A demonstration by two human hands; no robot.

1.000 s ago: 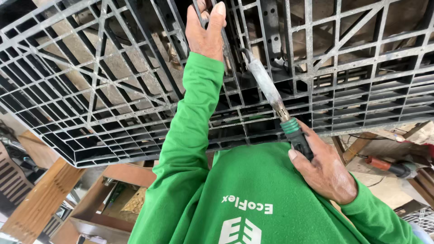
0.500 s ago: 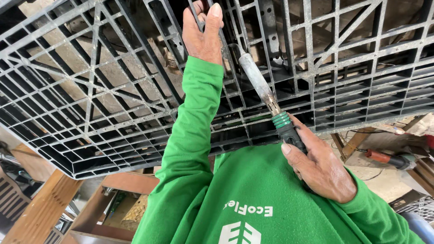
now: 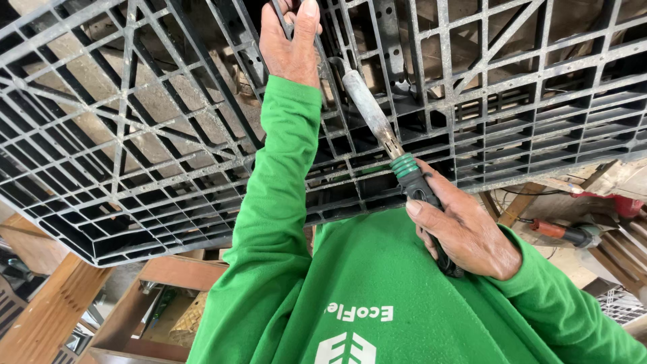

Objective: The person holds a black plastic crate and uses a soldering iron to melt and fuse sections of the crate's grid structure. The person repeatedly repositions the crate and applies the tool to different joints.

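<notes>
The right hand (image 3: 468, 232) was closed around the soldering iron (image 3: 377, 125), tip beyond its fingers; the left hand (image 3: 290, 40) gripped the pallet (image 3: 135, 135).

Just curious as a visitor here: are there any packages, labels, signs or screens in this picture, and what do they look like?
Printed logo on the green long-sleeved shirt: white lettering above a white tree-like emblem, low in the middle of the view, seen upside down.
No packages, signs or screens show around the black plastic pallet or the hands.
</notes>
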